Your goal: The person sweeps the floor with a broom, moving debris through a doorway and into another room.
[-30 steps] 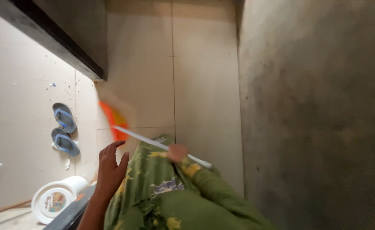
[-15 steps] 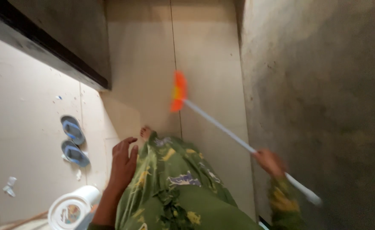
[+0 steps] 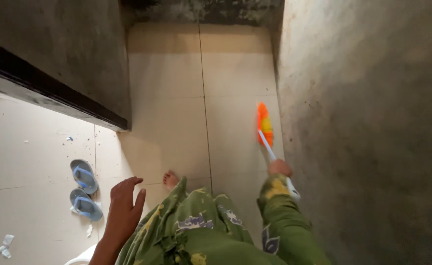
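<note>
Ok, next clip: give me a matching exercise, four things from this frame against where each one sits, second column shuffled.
Things:
1. broom
2. pair of blue sandals
3. left hand
4. right hand

Places:
A. open, fingers spread, beside the green patterned garment
B. on the light tiled floor, left of the bare foot
C. gripping the white handle
D. orange head on the floor, close to the grey wall

Pairs: 1-D, 2-B, 3-A, 4-C
</note>
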